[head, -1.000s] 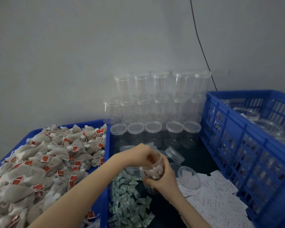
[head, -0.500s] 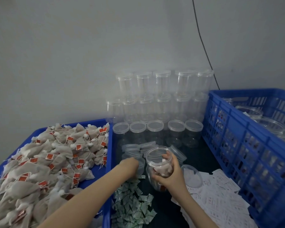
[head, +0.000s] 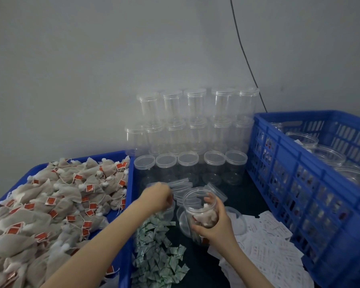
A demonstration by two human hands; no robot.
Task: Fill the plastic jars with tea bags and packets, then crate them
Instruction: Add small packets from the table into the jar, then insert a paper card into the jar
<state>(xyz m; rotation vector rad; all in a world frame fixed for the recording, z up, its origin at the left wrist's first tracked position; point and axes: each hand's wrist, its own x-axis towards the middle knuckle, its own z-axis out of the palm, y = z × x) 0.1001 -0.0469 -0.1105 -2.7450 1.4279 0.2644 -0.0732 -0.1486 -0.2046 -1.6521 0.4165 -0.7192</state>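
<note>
My right hand [head: 213,227] grips an open clear plastic jar [head: 200,213], fingers curled around its far side and thumb on the near side. The jar tilts slightly toward me and sits near the middle of the dark bench [head: 197,267], partly filled with pale tea bags. My left hand [head: 157,197] reaches just left of the jar, over a loose pile of clear lids [head: 181,187]; its fingers curl downward, but motion blur keeps me from telling whether they hold anything.

Along the left edge of the bench, a blue tray [head: 126,204] is heaped with beige tea bags [head: 50,204] bearing red tags. Between the tray and the jar lies a scatter of small green-and-white packets [head: 158,252]. To the right of the jar, white paper slips [head: 268,242] are spread across the bench, with one more clear jar lying beside them, just behind my right hand.

At the back edge, against the grey wall, empty lidded jars [head: 195,138] are stacked in three tiers. On the right edge stands a tall blue crate [head: 299,183] with slotted walls, holding several jars.
</note>
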